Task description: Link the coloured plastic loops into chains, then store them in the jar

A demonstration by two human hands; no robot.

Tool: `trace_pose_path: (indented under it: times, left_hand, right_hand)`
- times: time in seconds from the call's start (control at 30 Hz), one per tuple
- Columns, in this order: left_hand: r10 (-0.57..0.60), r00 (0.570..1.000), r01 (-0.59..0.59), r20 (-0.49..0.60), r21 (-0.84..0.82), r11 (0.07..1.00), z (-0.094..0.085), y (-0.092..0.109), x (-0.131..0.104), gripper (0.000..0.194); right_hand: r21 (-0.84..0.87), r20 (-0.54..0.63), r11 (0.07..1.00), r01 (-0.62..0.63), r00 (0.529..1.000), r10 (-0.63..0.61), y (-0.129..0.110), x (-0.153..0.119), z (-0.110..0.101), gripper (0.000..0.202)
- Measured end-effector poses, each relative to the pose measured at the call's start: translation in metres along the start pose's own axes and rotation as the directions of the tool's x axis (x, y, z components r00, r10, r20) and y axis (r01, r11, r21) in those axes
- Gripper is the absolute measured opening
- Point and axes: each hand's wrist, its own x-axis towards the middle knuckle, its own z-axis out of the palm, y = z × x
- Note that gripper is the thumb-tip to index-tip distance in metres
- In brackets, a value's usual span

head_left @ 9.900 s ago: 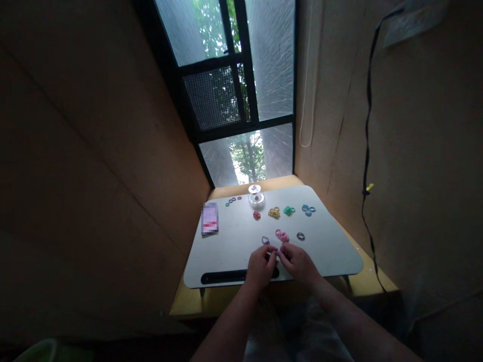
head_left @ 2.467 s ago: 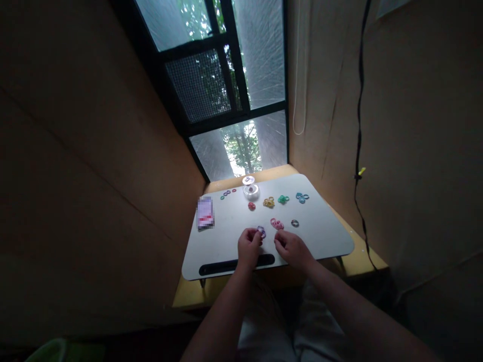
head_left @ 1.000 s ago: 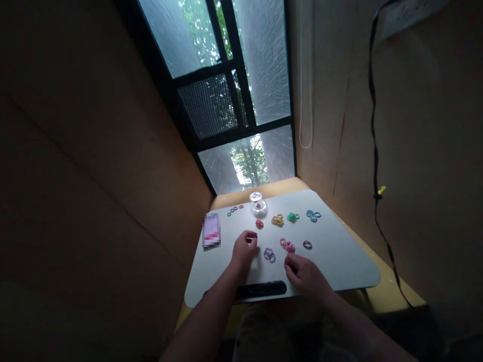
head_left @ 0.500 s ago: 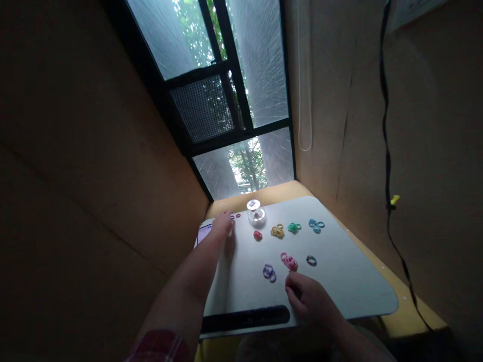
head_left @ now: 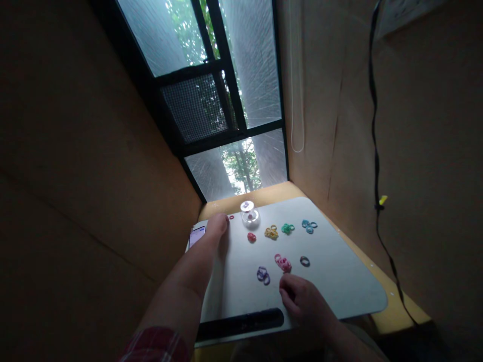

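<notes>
My left hand (head_left: 218, 225) reaches over the far left of the white tabletop (head_left: 339, 271), its fingers mostly hidden behind the back of the hand. Just beyond it lies a small red ring-shaped band (head_left: 231, 217); a dark purple one shows at the hand's edge. My right hand (head_left: 302, 297) rests near the front with fingers curled against the thumb; whatever may be inside is hidden. Close above it sit pink bands (head_left: 284, 263), with purple bands (head_left: 263, 275) to their left and a dark multicoloured band (head_left: 305, 261) to their right.
A clear round container (head_left: 250, 218) with its lid raised stands at the back. Red (head_left: 251, 237), yellow (head_left: 271, 232), green (head_left: 288, 229) and blue bands (head_left: 309, 226) lie in separate piles. A phone (head_left: 196, 235) lies at left; a black slot (head_left: 241, 323) runs along the front.
The whole view has shifted slightly, so the table appears further left. More of the phone shows beside my left arm. My right hand stays curled in nearly the same place.
</notes>
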Motion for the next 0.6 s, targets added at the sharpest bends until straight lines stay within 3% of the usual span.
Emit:
trace_pose_path:
  times: [0.2,0.6]
  left_hand:
    - [0.023,0.999,-0.024,0.033,0.041,0.999,-0.008,0.003,-0.015,0.012]
    - [0.089,0.996,-0.087,0.023,-0.084,0.993,-0.035,0.011,-0.057,0.014]
  right_hand:
    - [-0.01,-0.022,1.0,0.02,1.0,-0.021,0.001,0.001,0.001,0.01]
    - [-0.059,-0.055,0.998,0.026,0.998,-0.029,0.001,-0.002,0.001,0.01]
